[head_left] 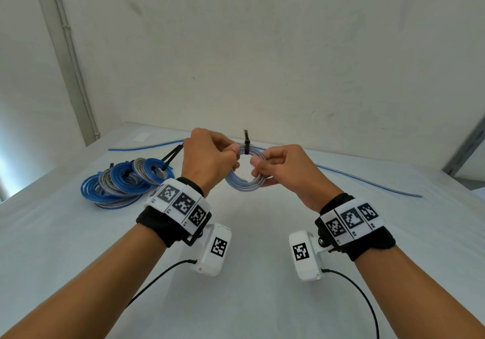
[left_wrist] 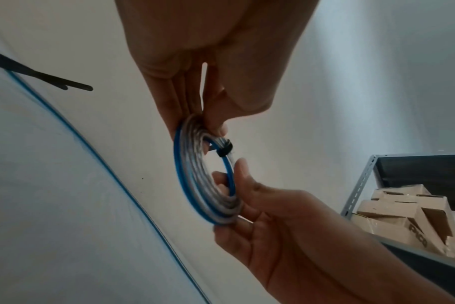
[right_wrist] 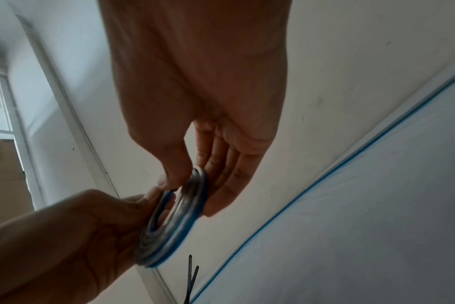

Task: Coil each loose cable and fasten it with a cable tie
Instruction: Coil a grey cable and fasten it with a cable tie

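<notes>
A small blue-and-silver cable coil (head_left: 245,178) hangs in the air above the white table (head_left: 262,233), held between both hands. My left hand (head_left: 210,155) pinches its left side, my right hand (head_left: 275,167) pinches its right side. A black cable tie (head_left: 246,144) wraps the top of the coil, its tail sticking up. In the left wrist view the tie (left_wrist: 225,149) sits tight around the coil (left_wrist: 203,181). In the right wrist view the coil (right_wrist: 171,222) shows edge-on between thumb and fingers.
Several tied blue and silver coils (head_left: 123,181) lie in a heap at the left. Loose black cable ties (head_left: 172,155) lie behind them. A long straight blue cable (head_left: 367,181) runs along the table's far side. A metal shelf with cardboard boxes (left_wrist: 403,216) stands to the right.
</notes>
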